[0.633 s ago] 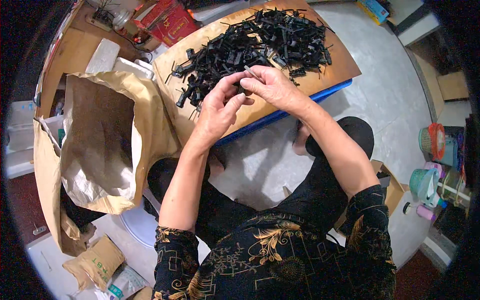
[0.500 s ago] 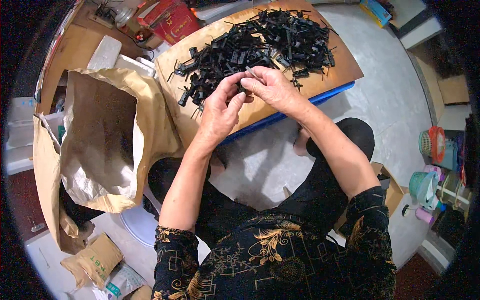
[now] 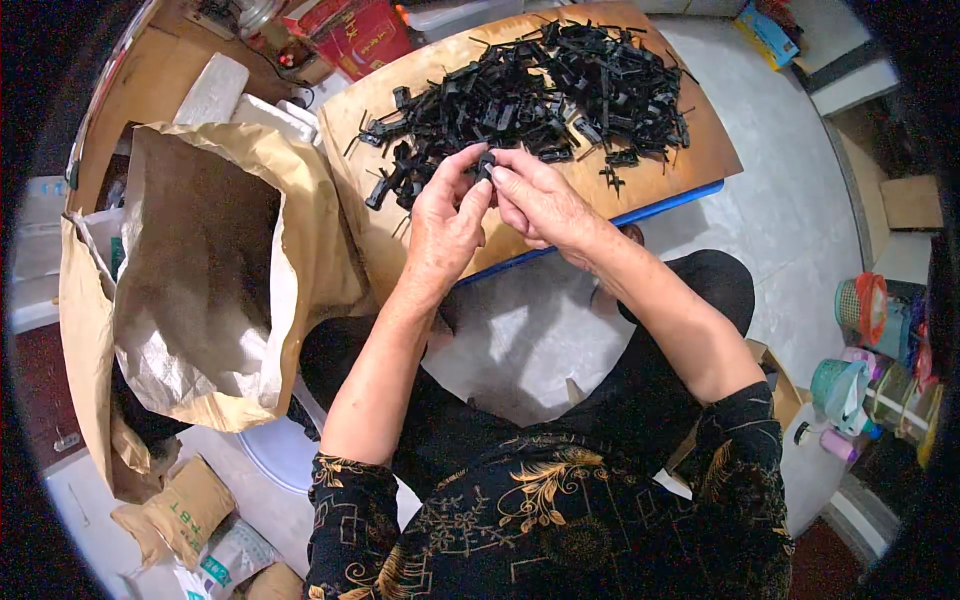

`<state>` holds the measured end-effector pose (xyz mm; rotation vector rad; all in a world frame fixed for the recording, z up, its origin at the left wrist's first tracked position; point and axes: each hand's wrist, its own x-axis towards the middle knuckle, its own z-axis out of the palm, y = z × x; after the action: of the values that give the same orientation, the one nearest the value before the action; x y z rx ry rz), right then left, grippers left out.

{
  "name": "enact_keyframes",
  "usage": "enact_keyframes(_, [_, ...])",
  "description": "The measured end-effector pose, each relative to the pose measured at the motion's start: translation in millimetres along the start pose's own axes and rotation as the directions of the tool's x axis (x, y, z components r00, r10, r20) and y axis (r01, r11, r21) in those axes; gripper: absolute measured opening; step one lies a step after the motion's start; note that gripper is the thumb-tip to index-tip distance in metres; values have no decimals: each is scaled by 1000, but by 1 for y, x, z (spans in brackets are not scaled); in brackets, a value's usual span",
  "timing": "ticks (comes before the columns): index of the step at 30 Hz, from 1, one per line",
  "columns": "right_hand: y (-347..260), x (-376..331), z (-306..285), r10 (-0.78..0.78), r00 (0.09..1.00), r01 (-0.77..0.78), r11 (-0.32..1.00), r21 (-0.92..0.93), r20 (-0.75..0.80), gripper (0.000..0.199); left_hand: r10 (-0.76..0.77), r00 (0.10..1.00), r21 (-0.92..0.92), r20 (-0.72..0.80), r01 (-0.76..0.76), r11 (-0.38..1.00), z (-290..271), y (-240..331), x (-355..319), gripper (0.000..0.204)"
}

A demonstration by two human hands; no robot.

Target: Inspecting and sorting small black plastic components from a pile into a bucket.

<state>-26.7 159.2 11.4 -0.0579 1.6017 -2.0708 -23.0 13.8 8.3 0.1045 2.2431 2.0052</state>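
My left hand (image 3: 447, 215) is closed, its thumb and fingers pinching a small black plastic part (image 3: 486, 164) upright above the board's near edge. My right hand (image 3: 545, 205) comes in from the other side, thumb and forefinger pressed against that part and the other fingers curled under. Whatever its curled fingers may hold is hidden. Just beyond both hands lies a heaped pile of black plastic parts (image 3: 540, 95), many with thin stems, on a wooden board (image 3: 690, 195).
A blue edge (image 3: 640, 212) shows under the board. At the left, a big brown paper sack (image 3: 285, 200) gapes open. A red box (image 3: 350, 40) and white foam blocks (image 3: 212, 92) stand behind. Baskets (image 3: 862, 305) are at the right, small filled bags (image 3: 185, 510) at the lower left.
The thin grey strip that stuck up from my right fingers is out of sight now. My right hand has turned and lowered slightly, and the black part shows more plainly between my fingertips.
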Motion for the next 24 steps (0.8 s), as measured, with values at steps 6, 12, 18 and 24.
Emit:
enact_keyframes(6, [4, 4, 2, 28, 999, -27, 999, 16, -22, 41, -64, 998, 39, -10, 64, 997, 0, 4, 1, 33])
enact_keyframes(12, [3, 9, 7, 103, 994, -100, 993, 65, -44, 38, 47, 999, 68, -24, -45, 997, -4, -9, 7, 32])
enact_keyframes(18, [-2, 17, 12, 154, 988, -149, 981, 127, -25, 38, 191, 975, 239, -110, -161, 958, -4, -12, 11, 33])
enact_keyframes(24, [-1, 23, -3, 254, 957, -276, 947, 166, 140, 39, 307, 948, 397, -87, -250, 883, -8, -23, 13, 34])
